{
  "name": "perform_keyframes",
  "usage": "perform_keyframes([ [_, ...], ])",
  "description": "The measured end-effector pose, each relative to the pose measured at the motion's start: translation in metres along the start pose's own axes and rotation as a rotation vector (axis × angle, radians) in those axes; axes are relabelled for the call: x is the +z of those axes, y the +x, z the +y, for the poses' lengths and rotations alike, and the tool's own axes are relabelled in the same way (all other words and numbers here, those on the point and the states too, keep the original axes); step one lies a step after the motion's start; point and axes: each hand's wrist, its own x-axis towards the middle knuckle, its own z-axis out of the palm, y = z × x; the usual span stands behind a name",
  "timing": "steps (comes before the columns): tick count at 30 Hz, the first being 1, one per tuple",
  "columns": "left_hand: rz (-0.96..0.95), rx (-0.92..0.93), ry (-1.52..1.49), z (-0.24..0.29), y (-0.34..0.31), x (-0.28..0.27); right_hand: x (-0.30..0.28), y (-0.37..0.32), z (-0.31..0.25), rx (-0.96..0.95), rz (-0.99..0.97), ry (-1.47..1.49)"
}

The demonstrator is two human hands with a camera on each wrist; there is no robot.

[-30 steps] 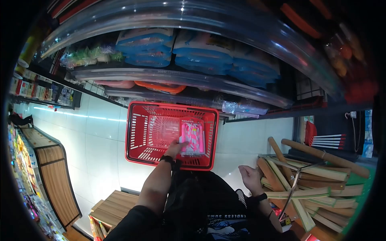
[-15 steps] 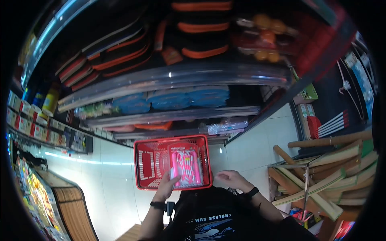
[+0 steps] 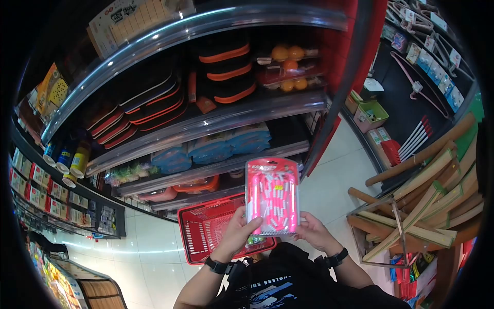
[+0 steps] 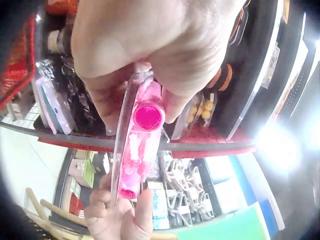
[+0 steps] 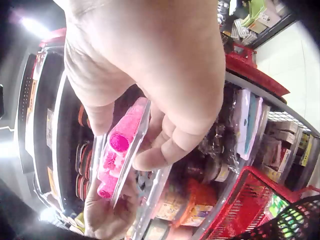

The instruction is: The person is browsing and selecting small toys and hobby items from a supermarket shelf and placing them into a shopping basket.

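Both hands hold a pink-and-white jump rope (image 3: 272,198) in a clear pack with a red header card, raised in front of the chest in the head view. My left hand (image 3: 237,235) grips the pack's lower left edge, thumb over the front. At the lower right edge, my right hand (image 3: 315,234) pinches it between thumb and fingers. Seen end-on in the left wrist view, the pack (image 4: 131,165) shows two pink handle ends. Behind and below it is a red shopping basket (image 3: 208,232), partly covered by the pack and left hand; something green shows inside.
Store shelves (image 3: 221,121) stand ahead, with orange-trimmed black cases (image 3: 226,72), orange balls (image 3: 290,66) and blue packs (image 3: 211,149). A wire bin of wooden-looking strips (image 3: 411,221) is close on the right. Hangers (image 3: 417,87) hang beyond it.
The jump rope pack has come up out of the basket to chest height. My right hand, earlier free, now grips its right edge beside the left hand. The head view has tilted upward.
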Motion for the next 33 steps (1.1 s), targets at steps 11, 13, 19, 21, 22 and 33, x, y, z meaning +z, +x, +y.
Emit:
perform_keyframes([
  [11,-0.042,0.113,-0.077,0.026,0.118,0.064,-0.016,0.048,-0.057,-0.152,0.07,0.278],
  [13,-0.021,0.11,-0.054,0.028,0.135,0.07,-0.017,0.063,-0.067,-0.164,0.101,0.265],
  [19,0.062,0.106,-0.09,0.029,0.176,0.07,-0.035,0.121,-0.082,-0.214,0.128,0.33],
  [21,0.071,0.101,-0.113,0.032,0.19,0.066,-0.034,0.135,-0.087,-0.219,0.143,0.332],
  [22,0.085,0.069,-0.078,0.034,0.196,0.062,-0.034,0.142,-0.089,-0.231,0.163,0.33],
  [33,0.116,0.03,0.084,0.044,0.223,0.048,-0.048,0.201,-0.102,-0.369,0.264,0.265],
])
